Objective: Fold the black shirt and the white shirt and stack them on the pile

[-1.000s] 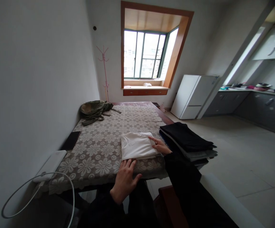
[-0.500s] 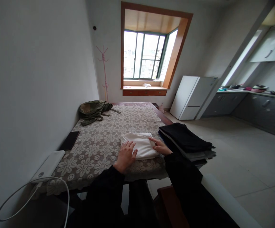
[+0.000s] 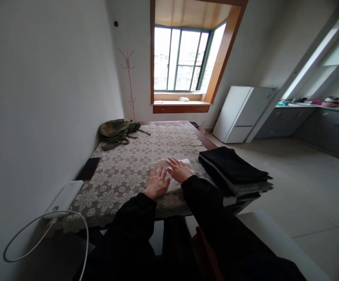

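Note:
A folded white garment (image 3: 173, 186) lies on the patterned tablecloth (image 3: 115, 180) near the table's front edge; its exact kind cannot be made out. My left hand (image 3: 157, 183) rests palm down on its left side, fingers spread. Flat across its upper middle lies my right hand (image 3: 179, 170), fingers stretched out toward the left. The two hands are close together and cover much of the white cloth. Just to the right, a stack of folded dark clothes (image 3: 234, 166), black on top with grey below, sits at the table's right edge.
An olive backpack (image 3: 116, 132) lies at the table's far left. Along the wall are a dark flat device (image 3: 89, 168) and a white power strip or bank (image 3: 65, 198) with a looping white cable (image 3: 88, 238). A fridge (image 3: 241, 113) stands beyond the table.
My right hand has moved left from the garment's right edge onto its upper middle and flattened. My left hand stays on the left side. The view has shifted slightly.

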`<state>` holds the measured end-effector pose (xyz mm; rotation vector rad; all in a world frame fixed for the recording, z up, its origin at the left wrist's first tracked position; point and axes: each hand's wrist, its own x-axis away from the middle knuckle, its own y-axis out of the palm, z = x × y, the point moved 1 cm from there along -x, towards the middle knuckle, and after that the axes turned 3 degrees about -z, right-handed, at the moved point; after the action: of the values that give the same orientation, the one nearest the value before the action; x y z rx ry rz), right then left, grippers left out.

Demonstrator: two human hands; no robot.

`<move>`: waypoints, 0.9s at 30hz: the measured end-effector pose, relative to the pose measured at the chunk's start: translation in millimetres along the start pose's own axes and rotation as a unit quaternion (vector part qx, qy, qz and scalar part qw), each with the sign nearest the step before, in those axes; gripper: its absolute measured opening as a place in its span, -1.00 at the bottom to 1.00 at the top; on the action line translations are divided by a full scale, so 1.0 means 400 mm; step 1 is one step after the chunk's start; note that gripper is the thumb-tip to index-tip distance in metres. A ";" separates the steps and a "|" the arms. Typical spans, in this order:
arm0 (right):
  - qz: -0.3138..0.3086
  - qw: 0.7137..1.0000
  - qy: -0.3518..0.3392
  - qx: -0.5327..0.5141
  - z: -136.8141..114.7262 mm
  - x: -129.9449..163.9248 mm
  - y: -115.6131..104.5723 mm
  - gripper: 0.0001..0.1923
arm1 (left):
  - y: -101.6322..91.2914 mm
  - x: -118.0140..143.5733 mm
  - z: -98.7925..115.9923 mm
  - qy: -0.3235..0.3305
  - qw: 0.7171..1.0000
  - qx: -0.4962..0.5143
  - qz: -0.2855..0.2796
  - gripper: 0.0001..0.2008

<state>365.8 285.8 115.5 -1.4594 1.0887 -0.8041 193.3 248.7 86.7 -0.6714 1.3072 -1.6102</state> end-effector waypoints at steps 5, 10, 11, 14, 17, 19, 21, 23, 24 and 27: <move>-0.047 0.997 0.056 0.021 0.014 -0.006 0.067 -0.34 | 0.002 0.003 -0.004 0.001 1.000 0.020 0.015 -0.36; -0.035 0.998 0.054 0.010 0.025 -0.001 0.081 -0.34 | 0.004 0.001 -0.002 -0.008 0.998 0.054 0.014 -0.36; -0.032 0.998 0.053 0.005 0.023 -0.002 0.081 -0.34 | 0.002 -0.001 -0.003 -0.010 0.998 0.065 0.016 -0.36; -0.011 0.998 0.051 -0.029 0.020 -0.008 0.074 -0.36 | -0.014 -0.007 -0.019 -0.022 0.991 0.122 0.039 -0.42; 0.056 0.991 0.058 -0.109 0.037 -0.009 0.048 -0.41 | -0.045 -0.005 -0.054 -0.051 0.983 0.161 0.076 -0.56; 0.119 0.977 0.095 -0.148 0.065 0.004 0.024 -0.43 | -0.063 0.003 -0.081 -0.077 0.979 0.157 0.107 -0.58; 0.155 0.965 0.157 -0.138 0.100 0.034 0.007 -0.43 | -0.071 0.015 -0.102 -0.117 0.974 0.137 0.141 -0.57; 0.134 0.960 0.227 -0.095 0.134 0.075 0.002 -0.39 | -0.065 0.024 -0.114 -0.152 0.970 0.110 0.155 -0.55; 0.103 0.959 0.255 -0.073 0.147 0.096 0.004 -0.33 | -0.060 0.026 -0.117 -0.163 0.969 0.100 0.154 -0.55; 0.018 0.955 0.294 -0.038 0.167 0.144 0.016 -0.25 | -0.045 0.023 -0.116 -0.159 0.970 0.115 0.144 -0.59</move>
<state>445.9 256.1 92.5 -1.2843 1.5988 -1.2252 144.1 261.2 89.4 -0.5414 0.9196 -1.3266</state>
